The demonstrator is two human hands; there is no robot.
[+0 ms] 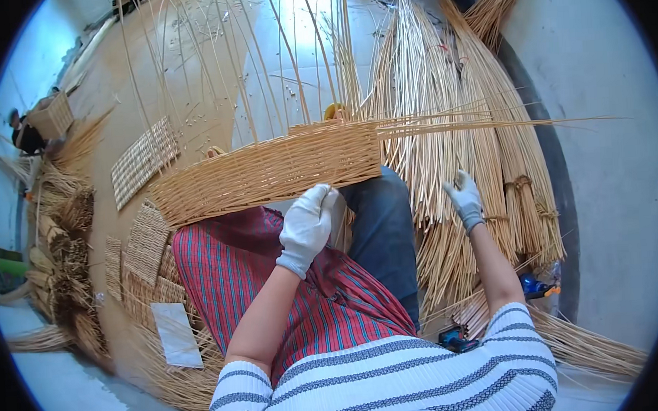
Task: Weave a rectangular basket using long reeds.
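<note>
A long woven wicker panel [267, 168] lies across my knees, with tall bare stakes rising from its far edge and loose strands sticking out past its right end. My left hand [308, 225], in a white glove with a grey cuff, is closed at the panel's near edge, right of its middle. Off to the right, my right hand [464, 200] is gloved too, its fingers apart and nothing seen in it. It hovers over or beside a large spread of pale wicker rods [426, 148], clear of the panel.
Tied rod bundles [518, 188] lean by the right wall. On the left are woven mats [144, 163], a white sheet [176, 334] and stacked bundles [67, 249]. A dark power tool [455, 339] lies by my right side. Another person [26, 136] sits far left.
</note>
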